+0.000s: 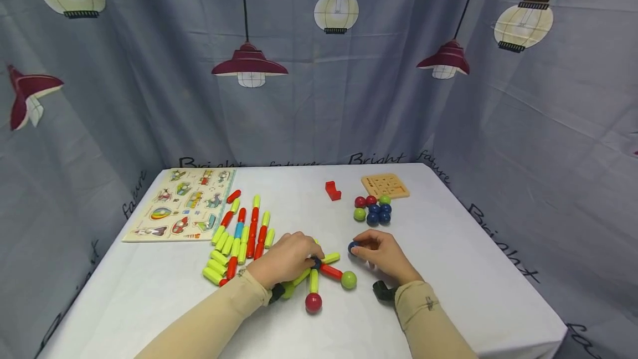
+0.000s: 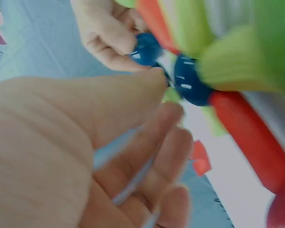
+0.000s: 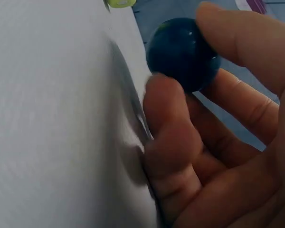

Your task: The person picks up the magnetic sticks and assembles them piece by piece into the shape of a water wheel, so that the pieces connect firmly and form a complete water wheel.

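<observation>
My right hand (image 1: 381, 256) pinches a dark blue ball (image 3: 183, 54) between thumb and fingers, just above the white table. To its left, my left hand (image 1: 289, 259) has its fingertips at the blue centre ball (image 2: 192, 80) of a star-shaped assembly of sticks and balls; part of their contact is hidden. From that centre ball a red stick (image 1: 331, 272) leads to a green ball (image 1: 349, 280). A yellow-green stick (image 1: 313, 281) ends in a red ball (image 1: 313, 302). More yellow-green sticks spread out, partly covered by my left hand.
Many red, yellow-green and blue sticks (image 1: 239, 230) lie left of my left hand. A picture puzzle board (image 1: 179, 204) lies at the back left. Behind my right hand are loose balls (image 1: 374, 209), a wooden board (image 1: 385, 185) and a red angled block (image 1: 333, 190).
</observation>
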The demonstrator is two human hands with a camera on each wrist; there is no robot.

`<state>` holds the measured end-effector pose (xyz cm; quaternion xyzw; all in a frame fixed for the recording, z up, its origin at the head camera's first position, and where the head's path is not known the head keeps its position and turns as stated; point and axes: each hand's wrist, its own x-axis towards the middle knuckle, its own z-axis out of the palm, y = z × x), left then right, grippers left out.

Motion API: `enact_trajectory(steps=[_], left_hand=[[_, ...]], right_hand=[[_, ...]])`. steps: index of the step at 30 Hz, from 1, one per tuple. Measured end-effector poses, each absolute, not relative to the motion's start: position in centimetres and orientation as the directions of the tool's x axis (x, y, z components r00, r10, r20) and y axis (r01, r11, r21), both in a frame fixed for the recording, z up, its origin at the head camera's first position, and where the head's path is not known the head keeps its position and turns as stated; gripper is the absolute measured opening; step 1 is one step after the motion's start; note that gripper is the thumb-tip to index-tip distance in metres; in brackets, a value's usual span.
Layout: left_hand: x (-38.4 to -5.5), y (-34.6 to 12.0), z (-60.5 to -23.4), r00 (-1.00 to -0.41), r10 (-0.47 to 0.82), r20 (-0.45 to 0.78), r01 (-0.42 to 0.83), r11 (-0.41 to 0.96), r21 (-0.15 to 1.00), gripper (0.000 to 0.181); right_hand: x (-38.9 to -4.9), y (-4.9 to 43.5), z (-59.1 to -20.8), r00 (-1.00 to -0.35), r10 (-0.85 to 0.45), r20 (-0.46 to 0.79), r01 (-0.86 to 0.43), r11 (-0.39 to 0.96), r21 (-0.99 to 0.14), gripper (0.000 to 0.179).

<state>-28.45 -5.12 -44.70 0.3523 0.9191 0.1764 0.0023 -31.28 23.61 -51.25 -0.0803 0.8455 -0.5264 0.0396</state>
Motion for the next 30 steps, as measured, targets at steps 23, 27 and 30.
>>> enact_trajectory(steps=[23, 27, 30], left_hand=[[-30.5, -1.2, -45.1, -0.843, 0.532, -0.081, 0.455, 0.785, 0.42, 0.018], [-30.1, -1.4, -44.8, -0.846, 0.529, -0.061, 0.463, 0.787, 0.407, 0.017], [-29.6, -1.8, -44.5, -0.853, 0.521, -0.032, 0.475, 0.801, 0.365, 0.017]], right_hand=[[-30.7, 22.7, -51.3, -0.963, -0.267, 0.039, -0.135, 0.349, -0.927, 0.035], [-30.8, 22.8, -51.3, -0.968, -0.244, 0.058, -0.147, 0.362, -0.921, 0.035], [-31.2, 23.2, -51.4, -0.982, -0.055, 0.182, -0.187, 0.45, -0.873, 0.028]])
